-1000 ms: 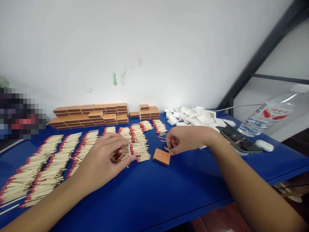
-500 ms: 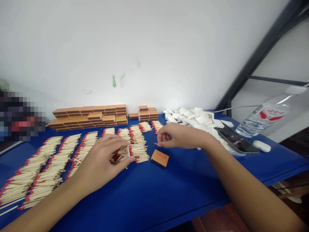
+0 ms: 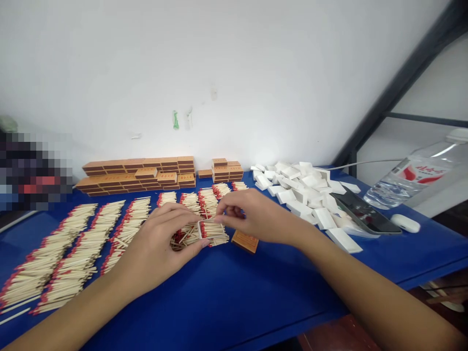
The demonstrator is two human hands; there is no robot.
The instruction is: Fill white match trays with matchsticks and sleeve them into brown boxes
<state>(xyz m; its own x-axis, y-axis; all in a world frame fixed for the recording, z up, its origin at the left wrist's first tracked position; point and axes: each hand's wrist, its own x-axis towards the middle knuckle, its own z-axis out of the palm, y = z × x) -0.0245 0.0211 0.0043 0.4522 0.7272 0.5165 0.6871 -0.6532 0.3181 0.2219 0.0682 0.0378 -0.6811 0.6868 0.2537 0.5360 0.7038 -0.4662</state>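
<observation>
My left hand [image 3: 166,234] is closed around a white matchbox tray [image 3: 200,229], with thumb and fingers at its left end. Red-headed matches [image 3: 212,228] lie side by side in the tray, heads to the left. At the tray's right end, my right hand [image 3: 241,212] pinches a match [image 3: 216,219] low over the others; the fingers partly hide it. Below the right hand rests an orange matchbox sleeve [image 3: 244,241], its upper part covered by that hand. Loose matches [image 3: 183,236] show in a heap beneath my left hand.
Long rows of matches [image 3: 75,248] cover the blue table [image 3: 204,302] at left. Stacked orange matchboxes [image 3: 117,183] line the wall. At right are a pile of white trays [image 3: 303,187], a phone [image 3: 365,214], a white earbud case [image 3: 405,223] and a water bottle [image 3: 413,170].
My right hand has moved left, from beside the orange sleeve to the right end of the tray, bringing a match. The left hand still holds the tray. The view has shifted slightly.
</observation>
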